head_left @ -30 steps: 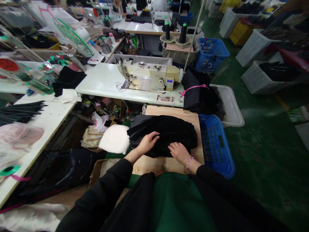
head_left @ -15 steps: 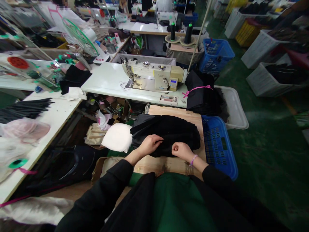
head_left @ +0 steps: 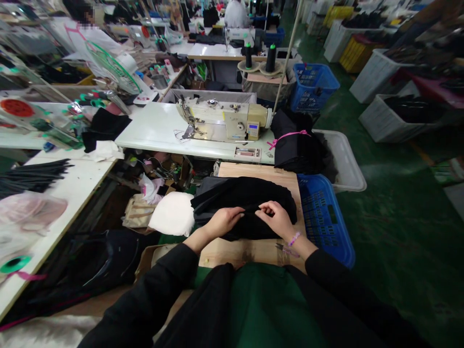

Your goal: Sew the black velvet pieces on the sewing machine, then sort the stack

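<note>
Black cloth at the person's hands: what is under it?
The black cloth lies on a wooden board, whose bare surface shows along the cloth's near and far sides. The board's middle is covered, so anything flat there cannot be seen.

Fabric pile (head_left: 232, 193) lay on a wooden board (head_left: 232, 249), plastic basket (head_left: 342, 234) to its right, cushion (head_left: 172, 212) to its left, sewing machine (head_left: 232, 116) on a table (head_left: 148, 125) behind, tied fabric bundle (head_left: 297, 150) right of the machine, thread cones (head_left: 270, 59) behind the machine, fan (head_left: 126, 63) at back left.
</note>
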Tool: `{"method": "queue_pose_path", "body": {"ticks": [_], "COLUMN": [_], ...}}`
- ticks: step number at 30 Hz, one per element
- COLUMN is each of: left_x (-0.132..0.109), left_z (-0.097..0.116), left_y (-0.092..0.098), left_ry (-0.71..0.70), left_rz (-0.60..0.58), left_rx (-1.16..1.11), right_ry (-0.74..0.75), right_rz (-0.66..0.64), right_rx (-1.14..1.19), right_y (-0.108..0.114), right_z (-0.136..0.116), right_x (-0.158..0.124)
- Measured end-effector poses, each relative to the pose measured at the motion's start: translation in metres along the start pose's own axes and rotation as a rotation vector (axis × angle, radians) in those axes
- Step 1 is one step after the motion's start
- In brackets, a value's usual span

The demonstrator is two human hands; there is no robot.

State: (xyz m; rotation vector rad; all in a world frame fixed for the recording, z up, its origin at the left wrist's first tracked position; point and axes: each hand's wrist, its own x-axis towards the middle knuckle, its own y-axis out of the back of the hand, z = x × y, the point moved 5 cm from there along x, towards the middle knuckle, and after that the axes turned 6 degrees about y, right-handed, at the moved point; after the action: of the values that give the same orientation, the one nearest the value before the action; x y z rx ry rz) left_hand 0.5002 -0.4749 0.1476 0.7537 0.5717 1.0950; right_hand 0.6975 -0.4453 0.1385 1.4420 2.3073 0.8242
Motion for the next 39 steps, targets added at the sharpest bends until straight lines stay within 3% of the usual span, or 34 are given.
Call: {"method": "queue_pose_path", "body": {"ticks": [3,5,8,11,13,16,18,21,24,26,28,32,36,39], "left_x": [0.008,0.015,0.031,0.053,0.066,0.075,0.071,0.056,0.033,0.016,-0.001,-0.023,-0.036,-0.039], "left_z": [0.003,0.009,0.013,0.003,-0.012,-0.035,-0.039,-0.026,-0.010,-0.008,-0.010,-0.018,-0.015,-0.012], "left_y": [0.013,0.025,0.045,0.055,0.051,0.037,0.032,0.026,0.005,-0.013,-0.026,-0.040,-0.051,-0.054], "left_ry": [0.005,-0.038,-0.117,-0.089,0.018,0.234,0.309,0.200,-0.033,-0.128,-0.145,-0.085,-0.110,-0.127], "left_rz": [-0.061,-0.079,-0.013,0.131,0.189,0.241,0.338,0.430,0.242,0.106,0.060,0.076,0.035,0.088], "left_rx": [0.009,0.062,0.150,0.272,0.380,0.473,0.473,0.409,0.316,0.270,0.226,0.153,0.231,0.285], "right_ry": [0.282,0.379,0.309,0.246,0.281,0.401,0.438,0.433,0.414,0.401,0.377,0.243,0.042,-0.053], "right_rz": [0.033,0.073,0.225,0.411,0.330,-0.004,-0.114,-0.160,-0.203,-0.233,-0.256,-0.255,-0.284,-0.346], "right_rx": [-0.257,-0.399,-0.431,-0.497,-0.558,-0.610,-0.634,-0.672,-0.675,-0.647,-0.598,-0.470,-0.290,-0.128], "right_y": [0.004,0.006,0.017,0.027,0.017,-0.018,-0.038,-0.058,-0.070,-0.074,-0.074,-0.065,-0.050,-0.044], "right_z": [-0.022,-0.028,-0.024,-0.021,-0.021,-0.016,-0.010,0.002,0.014,0.018,0.018,0.014,0.022,0.032], "right_x": [-0.009,-0.013,-0.017,-0.024,-0.026,-0.027,-0.027,-0.024,-0.017,-0.011,-0.005,0.002,0.011,0.021]}}
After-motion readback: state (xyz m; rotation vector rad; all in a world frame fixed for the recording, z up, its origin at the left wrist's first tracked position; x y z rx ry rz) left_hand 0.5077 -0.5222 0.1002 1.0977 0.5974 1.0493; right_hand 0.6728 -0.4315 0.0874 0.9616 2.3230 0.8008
